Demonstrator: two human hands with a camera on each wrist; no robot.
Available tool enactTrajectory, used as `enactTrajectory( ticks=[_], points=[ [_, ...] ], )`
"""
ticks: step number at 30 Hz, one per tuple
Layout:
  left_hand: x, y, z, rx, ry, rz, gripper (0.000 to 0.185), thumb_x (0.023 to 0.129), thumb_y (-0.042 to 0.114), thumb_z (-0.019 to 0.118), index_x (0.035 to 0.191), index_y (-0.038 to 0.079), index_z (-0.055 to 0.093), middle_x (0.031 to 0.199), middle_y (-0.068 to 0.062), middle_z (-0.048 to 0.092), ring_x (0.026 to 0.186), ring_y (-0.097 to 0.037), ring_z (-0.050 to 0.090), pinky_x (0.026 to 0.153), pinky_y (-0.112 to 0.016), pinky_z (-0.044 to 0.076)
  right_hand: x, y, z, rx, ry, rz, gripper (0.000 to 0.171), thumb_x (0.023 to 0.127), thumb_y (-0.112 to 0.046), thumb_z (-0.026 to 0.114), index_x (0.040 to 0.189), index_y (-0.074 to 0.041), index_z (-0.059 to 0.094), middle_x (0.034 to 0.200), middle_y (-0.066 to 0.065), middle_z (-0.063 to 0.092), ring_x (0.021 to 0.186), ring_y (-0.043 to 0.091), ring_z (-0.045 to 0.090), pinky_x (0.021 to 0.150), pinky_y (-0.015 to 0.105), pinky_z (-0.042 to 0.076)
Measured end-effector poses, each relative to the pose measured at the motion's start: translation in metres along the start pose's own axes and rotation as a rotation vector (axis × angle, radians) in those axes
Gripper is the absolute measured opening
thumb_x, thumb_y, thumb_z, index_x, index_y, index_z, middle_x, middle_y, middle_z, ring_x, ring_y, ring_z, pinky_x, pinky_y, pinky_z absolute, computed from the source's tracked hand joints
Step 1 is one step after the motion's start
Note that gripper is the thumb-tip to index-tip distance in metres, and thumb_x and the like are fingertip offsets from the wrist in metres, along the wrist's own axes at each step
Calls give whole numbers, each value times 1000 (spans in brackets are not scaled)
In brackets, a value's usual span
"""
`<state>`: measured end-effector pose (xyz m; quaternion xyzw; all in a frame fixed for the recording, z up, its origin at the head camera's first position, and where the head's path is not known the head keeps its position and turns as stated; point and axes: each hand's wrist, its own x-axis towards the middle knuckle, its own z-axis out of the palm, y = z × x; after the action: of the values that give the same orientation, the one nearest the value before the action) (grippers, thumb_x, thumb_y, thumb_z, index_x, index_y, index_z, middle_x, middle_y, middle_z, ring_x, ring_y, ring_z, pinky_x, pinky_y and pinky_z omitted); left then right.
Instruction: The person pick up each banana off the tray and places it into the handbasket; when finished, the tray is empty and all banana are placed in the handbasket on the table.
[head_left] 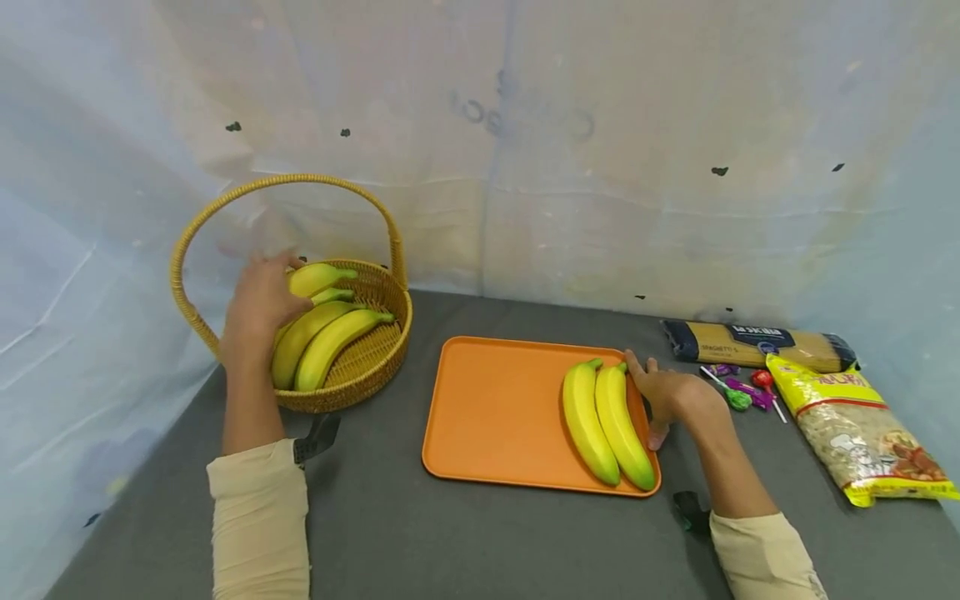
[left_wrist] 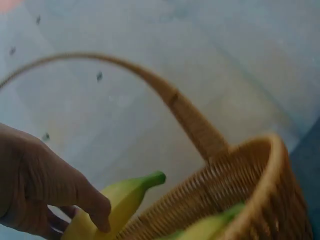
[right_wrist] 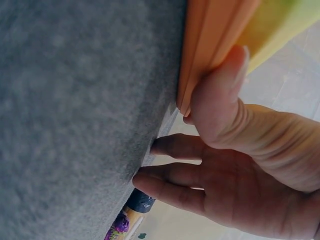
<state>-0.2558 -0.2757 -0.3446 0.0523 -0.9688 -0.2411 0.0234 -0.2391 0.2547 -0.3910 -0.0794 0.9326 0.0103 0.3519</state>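
Note:
At the left, my left hand (head_left: pixel 257 307) reaches into the wicker basket (head_left: pixel 375 385) and grips a banana (head_left: pixel 315 279) at the back. In the left wrist view the thumb presses on that banana (left_wrist: pixel 125 197), whose green stem points up and right. More bananas (head_left: pixel 337 343) lie in the basket in front of it. My right hand (head_left: pixel 678 398) rests at the right edge of the orange tray (head_left: pixel 491 408). Its thumb touches the rim in the right wrist view, with the other fingers extended. Two bananas (head_left: pixel 587 423) lie side by side on the tray's right part.
The basket's tall handle (head_left: pixel 300 179) arches over the left hand. Right of the tray lie a spaghetti pack (head_left: pixel 765 346), several wrapped lollipops and candies (head_left: pixel 738 400), and a yellow-edged bag (head_left: pixel 862 433). Pale sheeting (head_left: pixel 585 167) hangs behind the grey table (head_left: pixel 375 517).

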Motion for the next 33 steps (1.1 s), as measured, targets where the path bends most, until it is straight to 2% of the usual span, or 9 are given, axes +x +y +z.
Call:
enactTrajectory(
  ticks=[5,8,14,16,20,22,28,33],
  points=[
    [9,-21,13,-52,28,-1,59,100,2,62,155,-4,40,163,-37,27,147,-60,28,111,-74,37,-2,-1,-1,13,-10,5,142,72,-20,94,166,-2,-10,167,41,2,140,61,43,87,54,56],
    [13,-25,18,-53,56,14,54,101,0,58,152,-6,42,158,-37,36,143,-59,34,112,-72,37,-2,1,-1,14,-12,-5,143,71,-21,94,166,-1,-10,167,42,1,141,62,42,82,49,56],
    [14,-35,25,-43,106,-17,51,102,-1,59,150,-9,46,152,-37,43,140,-57,39,113,-71,38,0,-1,-3,-11,1,-14,143,69,-21,96,166,2,-8,166,43,4,145,63,35,99,61,52],
    [15,-38,27,-32,146,-34,48,101,-1,62,147,-10,49,150,-38,44,138,-60,40,110,-73,38,0,-2,-3,-11,-1,-14,143,69,-20,95,165,2,-8,166,42,4,142,62,40,99,61,53],
    [18,-39,33,-16,270,-58,40,99,2,67,138,-8,60,145,-38,44,133,-67,38,107,-79,32,0,-1,-5,-18,2,-9,142,70,-20,95,165,3,-8,167,42,5,137,60,47,94,57,55],
    [17,-40,34,-21,299,-72,38,99,3,69,135,-6,62,143,-39,44,132,-69,37,104,-80,31,-1,-1,-5,-24,6,-10,142,70,-21,95,166,3,-7,167,42,5,137,60,47,93,56,56],
    [15,-44,31,11,250,-95,42,100,9,70,138,-5,58,138,-45,42,128,-71,37,99,-80,35,-3,0,-2,-22,7,-3,142,69,-21,95,166,2,-7,167,41,6,135,57,51,91,54,56],
    [15,-44,26,11,229,-92,43,101,10,68,138,-7,56,138,-48,38,128,-72,35,99,-80,32,-2,-3,-4,-9,-10,11,141,72,-20,94,167,-2,-8,168,39,4,119,47,63,82,46,55]
  ],
)
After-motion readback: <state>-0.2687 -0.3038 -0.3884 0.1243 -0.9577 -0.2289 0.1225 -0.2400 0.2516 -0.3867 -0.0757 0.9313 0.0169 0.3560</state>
